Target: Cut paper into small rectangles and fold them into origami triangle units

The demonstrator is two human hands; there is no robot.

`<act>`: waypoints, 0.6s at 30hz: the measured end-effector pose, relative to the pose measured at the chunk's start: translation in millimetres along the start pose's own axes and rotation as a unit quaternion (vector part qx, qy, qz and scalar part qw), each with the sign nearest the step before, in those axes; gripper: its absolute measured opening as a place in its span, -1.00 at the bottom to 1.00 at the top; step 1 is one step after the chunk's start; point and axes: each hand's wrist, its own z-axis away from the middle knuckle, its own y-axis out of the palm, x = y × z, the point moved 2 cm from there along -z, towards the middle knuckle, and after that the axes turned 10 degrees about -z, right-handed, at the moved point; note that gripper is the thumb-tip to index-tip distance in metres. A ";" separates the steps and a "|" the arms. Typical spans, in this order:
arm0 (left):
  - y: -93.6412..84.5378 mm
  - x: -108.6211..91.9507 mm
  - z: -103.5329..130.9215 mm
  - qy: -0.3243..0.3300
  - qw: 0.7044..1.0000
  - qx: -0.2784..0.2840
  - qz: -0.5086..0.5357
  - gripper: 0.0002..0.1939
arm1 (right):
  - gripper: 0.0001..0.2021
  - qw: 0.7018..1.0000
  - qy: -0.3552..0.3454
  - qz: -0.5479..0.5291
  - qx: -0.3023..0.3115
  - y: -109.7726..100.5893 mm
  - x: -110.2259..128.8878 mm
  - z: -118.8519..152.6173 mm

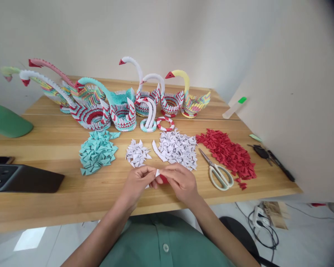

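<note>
Near the table's front edge, my left hand (139, 181) and my right hand (181, 181) meet with fingertips closed in a pinch. Between them is a small white folded paper triangle (157, 172), gripped from both sides. Something red (164, 179) shows under my right fingers; its shape is mostly hidden. Just beyond my hands lie a small pile of white paper triangles (137, 152), a larger white pile (179, 149) and a short curved strip of joined white pieces (157, 151). Scissors (220, 174) with pale handles rest right of my right hand.
Teal triangles (98, 151) lie left, red triangles (228, 152) right. Several paper swans (93, 115) stand behind, with a red-and-white ring (165, 124) before them. A dark stand (25, 178) is at left. Keys (261, 152) and a black pen (281, 165) lie far right.
</note>
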 end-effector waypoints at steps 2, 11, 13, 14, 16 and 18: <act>-0.4 0.7 1.2 -0.001 0.999 0.016 0.030 -0.74 | -0.71 1.000 -0.019 0.019 0.000 -1.1 1.0 0.2; -2.2 -1.7 7.0 0.111 0.978 -0.072 -0.163 -0.85 | -0.75 0.999 0.043 -0.024 -0.001 -5.2 -0.4 1.4; -1.5 -4.0 10.6 0.187 0.942 -0.103 -0.258 -0.88 | -0.77 0.994 0.089 -0.057 -0.010 -6.9 -1.6 1.5; -0.9 -5.3 12.6 0.227 0.919 -0.114 -0.300 -0.89 | -0.79 0.992 0.103 -0.070 -0.012 -7.4 -1.7 1.6; 0.7 -8.1 16.1 0.302 0.871 -0.133 -0.365 -0.89 | -0.84 0.990 0.110 -0.091 -0.011 -7.8 -1.4 1.9; 2.3 -10.3 18.4 0.359 0.827 -0.145 -0.407 -0.89 | -0.87 0.988 0.107 -0.107 -0.009 -7.3 -1.3 2.6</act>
